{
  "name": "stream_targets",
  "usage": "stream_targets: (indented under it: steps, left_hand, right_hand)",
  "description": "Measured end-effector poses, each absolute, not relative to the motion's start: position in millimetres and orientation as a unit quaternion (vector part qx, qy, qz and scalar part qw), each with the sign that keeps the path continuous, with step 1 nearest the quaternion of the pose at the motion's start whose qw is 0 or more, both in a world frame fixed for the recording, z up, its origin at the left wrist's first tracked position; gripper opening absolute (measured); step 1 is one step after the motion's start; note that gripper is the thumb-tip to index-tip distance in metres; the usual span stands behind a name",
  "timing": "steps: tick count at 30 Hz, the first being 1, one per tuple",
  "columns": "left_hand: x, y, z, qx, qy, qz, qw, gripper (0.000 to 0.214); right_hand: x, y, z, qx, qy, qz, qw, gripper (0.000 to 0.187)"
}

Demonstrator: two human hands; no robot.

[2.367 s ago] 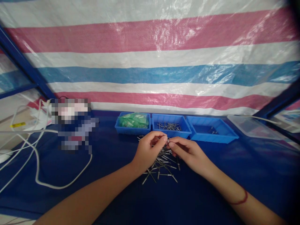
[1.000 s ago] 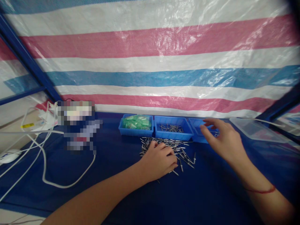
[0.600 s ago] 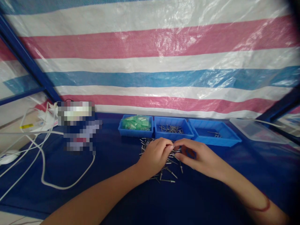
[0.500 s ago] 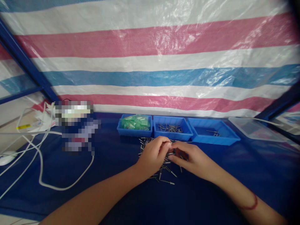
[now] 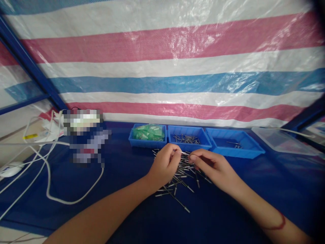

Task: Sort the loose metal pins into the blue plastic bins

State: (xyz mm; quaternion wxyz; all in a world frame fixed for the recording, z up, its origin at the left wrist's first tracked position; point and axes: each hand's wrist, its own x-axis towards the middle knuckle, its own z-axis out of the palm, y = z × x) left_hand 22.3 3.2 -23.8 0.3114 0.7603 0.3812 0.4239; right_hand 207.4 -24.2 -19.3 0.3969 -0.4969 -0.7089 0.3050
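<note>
Loose blind rivets [image 5: 181, 174] with thin steel stems lie in a pile on the dark blue table [image 5: 122, 169]. Above the pile, my left hand [image 5: 165, 167] is closed round a rivet [image 5: 184, 153], whose silvery end sticks out past the thumb toward the right. My right hand [image 5: 215, 167] pinches at the other end of this rivet with thumb and forefinger. How many rivets sit inside the left fist is hidden. Behind the hands, a middle blue bin [image 5: 172, 145] contains several rivets, and a right blue bin [image 5: 250, 153] has a few small ones.
A left blue bin [image 5: 134, 144] holds green plastic packets [image 5: 149, 133]. A clear plastic lid [image 5: 281, 142] lies at the right. White cables [image 5: 48, 183] and a white mouse [image 5: 12, 168] are at the left. Striped sheeting [image 5: 162, 81] hangs behind the table.
My hands have drawn slightly apart, and a rivet now shows between them. At the pile's near edge, one rivet lies closer to me than before. The view has shifted slightly.
</note>
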Motion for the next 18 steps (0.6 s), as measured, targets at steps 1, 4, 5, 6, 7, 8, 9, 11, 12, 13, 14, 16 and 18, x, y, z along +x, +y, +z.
stream_targets:
  steps: [1,4,5,6,7,8,9,11,12,13,14,16,18]
  left_hand:
    - [22.5,3.5,-24.1,0.764,0.378,0.422,0.310,0.017]
    - [23.4,3.3,-24.7,0.778,0.361,0.419,0.299,0.013]
    - [23.7,3.1,-24.8,0.785,0.355,0.416,0.292,0.014]
    - [24.0,2.9,-24.9,0.792,0.349,0.412,0.284,0.015]
    - [24.1,3.0,-25.1,0.800,0.343,0.407,0.276,0.016]
    - [24.2,3.1,-25.3,0.808,0.338,0.401,0.269,0.018]
    - [24.2,3.4,-25.7,0.814,0.332,0.396,0.264,0.019]
    - [24.2,4.2,-26.7,0.825,0.321,0.387,0.257,0.020]
    - [24.3,4.6,-27.3,0.830,0.315,0.383,0.254,0.020]
    - [24.5,4.9,-28.1,0.835,0.311,0.378,0.252,0.019]
    - [24.8,5.0,-28.8,0.838,0.308,0.374,0.251,0.019]
    - [25.4,4.9,-29.7,0.841,0.308,0.368,0.251,0.018]
    - [25.9,4.3,-29.6,0.840,0.309,0.369,0.251,0.017]
  right_hand:
    - [207.7,-24.3,-19.2,-0.501,-0.703,0.301,0.404,0.027]
    - [208.4,-24.7,-18.3,-0.507,-0.697,0.295,0.412,0.025]
    - [208.4,-24.9,-18.0,-0.508,-0.695,0.295,0.414,0.024]
    - [208.4,-25.2,-17.8,-0.510,-0.692,0.295,0.417,0.024]
    - [208.3,-25.4,-17.6,-0.512,-0.687,0.296,0.422,0.023]
    - [208.2,-25.6,-17.7,-0.513,-0.681,0.296,0.430,0.023]
    - [208.0,-25.7,-17.8,-0.513,-0.674,0.298,0.440,0.022]
    - [207.4,-25.8,-18.4,-0.506,-0.659,0.307,0.464,0.022]
    - [206.9,-25.9,-18.7,-0.500,-0.654,0.313,0.475,0.021]
    - [206.2,-26.1,-18.8,-0.494,-0.650,0.318,0.483,0.021]
    - [205.4,-26.3,-18.9,-0.487,-0.649,0.322,0.487,0.021]
    - [203.6,-27.1,-18.5,-0.474,-0.656,0.323,0.490,0.021]
    - [202.2,-27.8,-17.8,-0.466,-0.668,0.314,0.489,0.020]
